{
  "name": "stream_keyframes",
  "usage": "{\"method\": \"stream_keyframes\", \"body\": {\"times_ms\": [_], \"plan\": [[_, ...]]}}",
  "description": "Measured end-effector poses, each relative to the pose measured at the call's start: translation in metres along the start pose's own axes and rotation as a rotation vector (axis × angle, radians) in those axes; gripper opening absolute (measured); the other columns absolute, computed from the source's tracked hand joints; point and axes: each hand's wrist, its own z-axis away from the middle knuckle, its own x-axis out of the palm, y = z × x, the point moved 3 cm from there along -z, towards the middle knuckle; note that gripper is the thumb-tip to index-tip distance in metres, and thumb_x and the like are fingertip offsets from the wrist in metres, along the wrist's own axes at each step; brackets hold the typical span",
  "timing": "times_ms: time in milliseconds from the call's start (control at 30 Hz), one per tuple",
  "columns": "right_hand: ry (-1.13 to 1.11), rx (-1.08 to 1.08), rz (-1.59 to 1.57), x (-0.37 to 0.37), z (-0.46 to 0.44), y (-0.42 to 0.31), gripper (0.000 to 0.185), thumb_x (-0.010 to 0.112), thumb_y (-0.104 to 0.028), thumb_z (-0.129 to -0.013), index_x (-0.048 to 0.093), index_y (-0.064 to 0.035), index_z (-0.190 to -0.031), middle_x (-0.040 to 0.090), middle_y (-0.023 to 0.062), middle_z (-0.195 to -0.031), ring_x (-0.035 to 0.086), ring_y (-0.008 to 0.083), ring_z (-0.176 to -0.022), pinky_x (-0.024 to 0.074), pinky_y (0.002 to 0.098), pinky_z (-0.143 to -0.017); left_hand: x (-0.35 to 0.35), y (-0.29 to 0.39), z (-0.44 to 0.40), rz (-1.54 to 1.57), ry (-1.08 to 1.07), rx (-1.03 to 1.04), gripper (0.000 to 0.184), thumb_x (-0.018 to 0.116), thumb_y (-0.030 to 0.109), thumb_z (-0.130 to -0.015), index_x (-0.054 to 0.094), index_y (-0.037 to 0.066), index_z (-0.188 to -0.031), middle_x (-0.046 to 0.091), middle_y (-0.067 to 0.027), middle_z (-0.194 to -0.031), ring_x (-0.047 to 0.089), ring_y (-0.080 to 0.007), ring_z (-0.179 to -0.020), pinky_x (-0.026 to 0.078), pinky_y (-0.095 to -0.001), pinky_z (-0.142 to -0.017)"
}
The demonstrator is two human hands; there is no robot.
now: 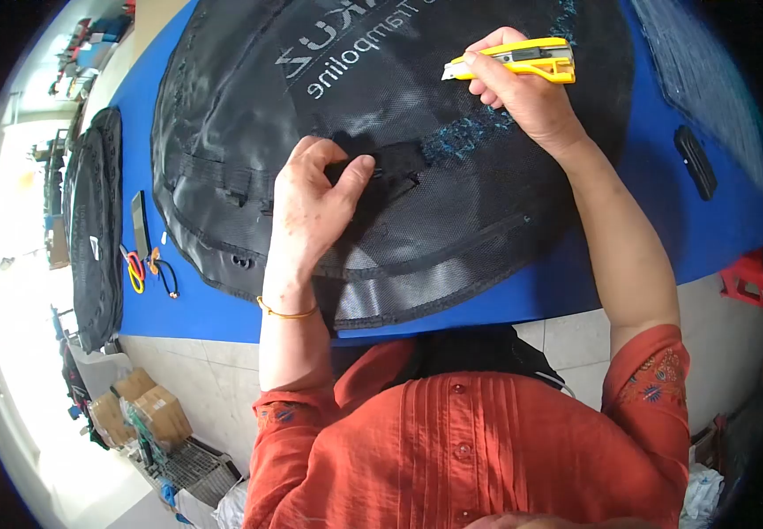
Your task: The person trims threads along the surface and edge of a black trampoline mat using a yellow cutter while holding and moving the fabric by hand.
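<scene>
A round black mesh trampoline cover (461,234) lies on the blue table, its white lettering reading upside down from here. My left hand (315,198) is closed on a black webbing strap (399,167) on the cover; the curled fingertips are partly hidden. In my right hand (531,101) is a yellow utility knife (536,66), held above the cover. Its blade is out and points left. Between the hands, blue thread scraps (456,139) lie scattered over the mesh. The blade does not touch the strap.
Scissors (137,273) and a dark flat object (141,225) lie at the left of the blue table (205,323), beside a folded black cover (95,229). A black object (695,163) lies at the right. Cardboard boxes (159,416) and a red stool (743,278) stand on the floor.
</scene>
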Motion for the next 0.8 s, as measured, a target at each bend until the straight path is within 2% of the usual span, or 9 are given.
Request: {"method": "stream_keyframes", "body": {"times_ms": [167, 233, 300, 333, 567, 667, 733, 767, 800], "plan": [[-0.032, 0.027, -0.05, -0.001, -0.001, 0.005, 0.022, 0.068, -0.032, -0.101, 0.067, -0.0112, -0.11, 0.073, 0.0057, -0.09, 0.071, 0.0089, -0.077, 0.0589, 0.0242, -0.069, -0.025, -0.003, 0.005, -0.194, -0.017, -0.202, 0.032, 0.081, 0.025, -0.088, 0.065, -0.003, -0.088, 0.065, -0.019, -0.074, 0.065, -0.0258, -0.066, 0.051, -0.0365, -0.062], [-0.044, 0.032, -0.06, 0.0, -0.001, 0.004, 0.022, 0.068, -0.031, -0.101, 0.067, -0.0114, -0.11, 0.073, 0.0056, -0.09, 0.07, 0.0086, -0.077, 0.0586, 0.024, -0.069, -0.031, -0.018, 0.008, -0.201, -0.015, -0.204, 0.026, 0.078, 0.02, -0.09, 0.066, -0.003, -0.09, 0.066, -0.0169, -0.073, 0.065, -0.0202, -0.067, 0.051, -0.0343, -0.064], [-0.051, 0.038, -0.067, 0.002, -0.001, 0.003, 0.02, 0.068, -0.03, -0.101, 0.066, -0.0116, -0.107, 0.073, 0.0047, -0.09, 0.07, 0.0079, -0.077, 0.0578, 0.0235, -0.069, -0.032, -0.039, 0.013, 0.037, 0.023, -0.171, 0.018, 0.075, 0.014, -0.091, 0.067, -0.003, -0.092, 0.068, -0.0123, -0.073, 0.063, -0.0138, -0.069, 0.051, -0.0314, -0.067], [-0.055, 0.036, -0.073, 0.003, -0.002, 0.002, 0.02, 0.068, -0.03, -0.101, 0.066, -0.0116, -0.107, 0.073, 0.0047, -0.09, 0.07, 0.0079, -0.077, 0.0578, 0.0235, -0.069, -0.033, -0.041, 0.016, 0.049, 0.013, -0.189, 0.012, 0.072, 0.008, -0.092, 0.068, -0.003, -0.095, 0.069, -0.0063, -0.075, 0.061, -0.0088, -0.072, 0.05, -0.0275, -0.069], [-0.05, 0.026, 0.011, 0.005, 0.002, -0.002, 0.019, 0.069, -0.031, -0.101, 0.066, -0.0126, -0.104, 0.072, 0.002, -0.092, 0.069, 0.0074, -0.079, 0.0569, 0.0221, -0.068, -0.027, -0.05, 0.032, 0.12, 0.049, -0.249, 0.011, 0.07, 0.004, -0.092, 0.066, -0.002, -0.1, 0.067, -0.0025, -0.078, 0.058, -0.0078, -0.072, 0.05, -0.0252, -0.069], [-0.067, -0.017, -0.051, 0.007, 0.001, 0.003, 0.018, 0.068, -0.03, -0.101, 0.066, -0.0126, -0.104, 0.072, 0.002, -0.092, 0.068, 0.0067, -0.079, 0.0557, 0.0217, -0.069, -0.027, -0.046, 0.036, 0.065, 0.085, -0.242, 0.012, 0.07, 0.004, -0.091, 0.066, -0.001, -0.101, 0.068, -0.0077, -0.085, 0.062, -0.0136, -0.072, 0.052, -0.0295, -0.069], [-0.079, -0.017, -0.081, 0.008, -0.001, 0.006, 0.017, 0.069, -0.029, -0.101, 0.066, -0.0127, -0.104, 0.072, 0.0019, -0.092, 0.067, 0.0064, -0.078, 0.055, 0.0217, -0.068, -0.031, -0.034, 0.038, -0.226, 0.13, -0.151, 0.014, 0.07, 0.006, -0.09, 0.065, 0.0, -0.102, 0.067, -0.0149, -0.098, 0.067, -0.0263, -0.083, 0.054, -0.038, -0.077], [-0.097, -0.021, -0.105, 0.008, -0.001, 0.005, 0.016, 0.069, -0.029, -0.101, 0.066, -0.0128, -0.103, 0.071, 0.0018, -0.092, 0.067, 0.0061, -0.078, 0.0544, 0.0216, -0.068, -0.032, -0.026, 0.039, -0.228, 0.125, -0.145, 0.014, 0.07, 0.006, -0.09, 0.065, 0.0, -0.102, 0.067, -0.0149, -0.098, 0.067, -0.0263, -0.083, 0.054, -0.038, -0.077], [-0.074, -0.036, -0.108, 0.009, 0.0, 0.003, 0.014, 0.069, -0.026, -0.101, 0.066, -0.0126, -0.103, 0.07, 0.0013, -0.09, 0.065, 0.0053, -0.077, 0.0534, 0.0214, -0.067, -0.035, -0.014, 0.04, -0.344, 0.167, -0.07, 0.016, 0.07, 0.006, -0.09, 0.065, 0.0, -0.103, 0.066, -0.0175, -0.104, 0.066, -0.0318, -0.09, 0.053, -0.0416, -0.082]]}}
